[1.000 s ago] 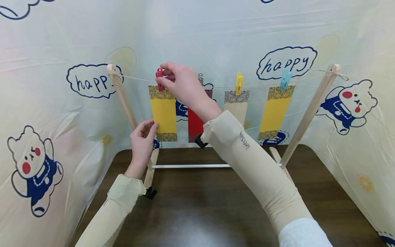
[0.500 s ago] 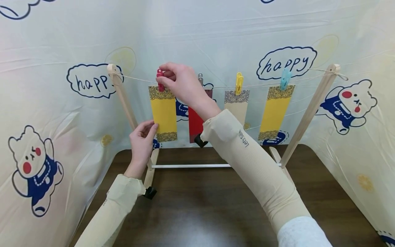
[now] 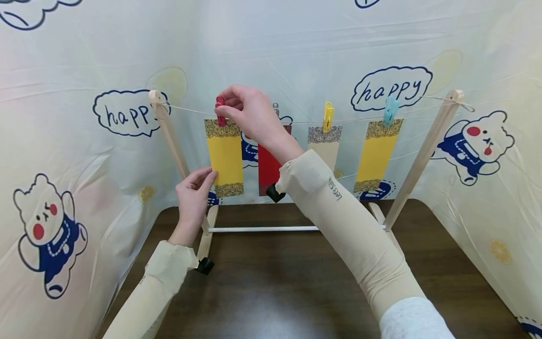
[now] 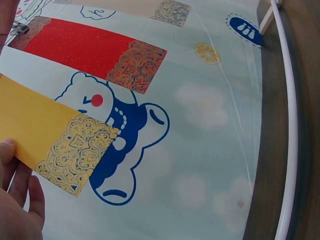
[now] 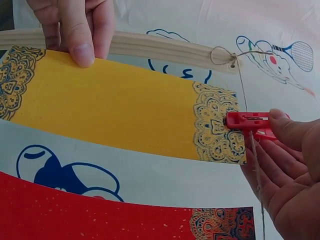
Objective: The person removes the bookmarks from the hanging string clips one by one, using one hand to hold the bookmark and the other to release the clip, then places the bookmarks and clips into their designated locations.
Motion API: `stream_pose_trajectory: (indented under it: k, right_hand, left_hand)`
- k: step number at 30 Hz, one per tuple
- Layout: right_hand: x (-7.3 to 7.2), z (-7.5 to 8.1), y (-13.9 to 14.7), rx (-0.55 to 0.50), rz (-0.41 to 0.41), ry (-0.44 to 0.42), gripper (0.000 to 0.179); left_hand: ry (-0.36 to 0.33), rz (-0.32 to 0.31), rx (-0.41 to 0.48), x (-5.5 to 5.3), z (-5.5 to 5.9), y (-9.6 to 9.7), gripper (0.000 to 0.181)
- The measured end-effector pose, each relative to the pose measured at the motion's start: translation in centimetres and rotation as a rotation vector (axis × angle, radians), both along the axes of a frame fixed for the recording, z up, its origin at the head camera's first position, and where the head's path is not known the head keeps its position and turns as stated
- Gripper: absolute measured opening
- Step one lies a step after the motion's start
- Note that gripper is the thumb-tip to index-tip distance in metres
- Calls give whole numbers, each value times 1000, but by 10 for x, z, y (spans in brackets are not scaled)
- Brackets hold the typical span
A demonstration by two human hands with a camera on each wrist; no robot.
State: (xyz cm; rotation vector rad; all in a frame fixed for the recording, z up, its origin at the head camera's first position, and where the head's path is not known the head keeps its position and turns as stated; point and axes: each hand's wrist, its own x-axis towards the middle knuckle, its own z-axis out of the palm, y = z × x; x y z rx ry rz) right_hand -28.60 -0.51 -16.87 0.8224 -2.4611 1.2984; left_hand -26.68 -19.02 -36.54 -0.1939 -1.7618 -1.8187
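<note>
Head view: the right hand (image 3: 254,115) pinches a red plastic clothespin (image 3: 220,120) at the top of a yellow paper strip with patterned ends (image 3: 225,160), by a thin pale string (image 3: 186,109). The left hand (image 3: 194,195) pinches that strip's left edge, low down. Farther right along the string hang a red paper strip (image 3: 267,172), a cream paper strip (image 3: 328,145) under a yellow clip (image 3: 328,117), and a second yellow paper strip (image 3: 378,155) under a light-blue clip (image 3: 391,110). A wooden frame (image 3: 423,157) stands on the dark brown desk (image 3: 271,273).

Left wrist view: the left thumb lies before the strip's edge, fingers behind.

Right wrist view: the right thumb and fingers hold the clothespin's handles; its nose overlaps the patterned top.
</note>
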Motion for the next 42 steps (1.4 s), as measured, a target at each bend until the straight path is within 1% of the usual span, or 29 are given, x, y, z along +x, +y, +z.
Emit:
stream_pose_trajectory:
  k: [3, 6, 9, 14, 24, 27, 31, 38, 42]
  right_hand:
    - [-1, -3, 2, -27, 12, 26, 23]
    - [-1, -6, 3, -55, 20, 33, 19]
    - [0, -6, 2, -63, 24, 38, 17]
    - [1, -5, 1, -65, 21, 48, 14]
    - [2, -2, 2, -161, 19, 40, 12]
    - [2, -1, 2, -171, 21, 42, 13]
    - [2, 1, 3, -181, 30, 62, 15]
    - [1, 2, 3, -218, 52, 130, 15]
    - [3, 3, 4, -241, 65, 134, 14]
  left_hand:
    - [-1, -3, -1, 0, -1, 0, 26]
    - [-6, -9, -9, 0, -1, 1, 25]
    - [-12, -9, -3, 1, -2, 0, 23]
    - [-11, -10, 26, 1, -3, -1, 23]
    - [6, -22, 69, 1, -3, -2, 27]
    - [11, -24, 73, 1, -3, -2, 28]
    - [16, -25, 67, 1, -4, -3, 28]
    - [16, -24, 60, 2, -5, -5, 25]
    - [16, -25, 67, 3, -5, -6, 24]
